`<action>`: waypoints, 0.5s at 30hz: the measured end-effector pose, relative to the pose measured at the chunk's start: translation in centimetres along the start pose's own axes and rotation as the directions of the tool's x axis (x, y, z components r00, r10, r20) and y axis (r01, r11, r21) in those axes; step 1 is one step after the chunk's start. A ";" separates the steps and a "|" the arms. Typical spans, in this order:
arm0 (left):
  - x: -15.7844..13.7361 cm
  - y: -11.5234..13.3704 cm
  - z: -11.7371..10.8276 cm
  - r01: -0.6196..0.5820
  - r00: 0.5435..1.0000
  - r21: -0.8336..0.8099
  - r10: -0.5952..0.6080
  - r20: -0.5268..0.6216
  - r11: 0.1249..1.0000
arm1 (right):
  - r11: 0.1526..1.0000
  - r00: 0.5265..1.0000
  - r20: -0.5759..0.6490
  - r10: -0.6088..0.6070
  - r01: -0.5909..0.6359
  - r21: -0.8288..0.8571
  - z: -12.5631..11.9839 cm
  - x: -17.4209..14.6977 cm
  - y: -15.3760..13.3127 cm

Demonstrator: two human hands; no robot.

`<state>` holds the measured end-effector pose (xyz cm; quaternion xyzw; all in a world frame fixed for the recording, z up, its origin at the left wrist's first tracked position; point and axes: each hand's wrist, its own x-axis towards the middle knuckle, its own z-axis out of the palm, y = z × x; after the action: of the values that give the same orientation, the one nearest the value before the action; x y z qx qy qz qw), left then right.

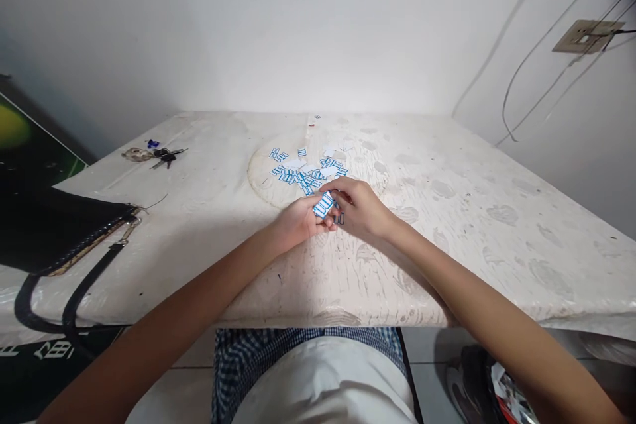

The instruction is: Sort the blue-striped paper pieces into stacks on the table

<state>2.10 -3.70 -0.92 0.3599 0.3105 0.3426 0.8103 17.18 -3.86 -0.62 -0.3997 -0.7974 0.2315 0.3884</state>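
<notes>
Close to the table's middle, my left hand (298, 220) holds a small white card with blue bars (323, 205), palm turned up and fingers curled beneath it. From the other side my right hand (362, 205) bends over the card, its thumb and fingertips at the card's upper right edge. Whether those right fingertips pinch a separate piece is hidden. Just beyond both hands lies a loose spread of similar blue-and-white cards (287, 175), some overlapping, a few with plain white faces up. A few more blue-edged cards (338, 218) show beneath my right hand.
A bunch of keys (166, 157) lies on the table (209, 146) at the left, near a small blue item (152, 144). A black bag (64, 228) with a strap rests on the left edge. Cables hang from a wall socket (586, 36) at the right.
</notes>
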 end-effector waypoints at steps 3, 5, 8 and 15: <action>0.1 0.1 -0.1 0.001 0.998 -0.034 -0.003 -0.069 0.999 | 0.996 0.998 0.006 0.067 -0.067 -0.052 -0.8 0.1 0.0; 0.3 0.3 -0.3 0.002 0.992 -0.074 -0.011 -0.124 0.997 | 0.985 0.993 0.025 0.116 -0.112 -0.133 -1.6 0.0 0.2; 0.4 0.6 -0.4 -0.018 0.978 -0.141 -0.012 -0.206 0.990 | 0.958 0.972 0.141 0.187 -0.148 -0.246 -2.4 -0.2 0.4; 0.1 1.1 0.0 -0.051 0.964 -0.168 0.004 -0.267 0.984 | 0.921 0.952 0.279 0.126 -0.008 -0.390 -1.3 -0.3 0.6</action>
<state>1.81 -3.07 -0.09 0.2431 0.3802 0.4248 0.7848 18.64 -3.68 -0.42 -0.4557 -0.8623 0.1418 0.1694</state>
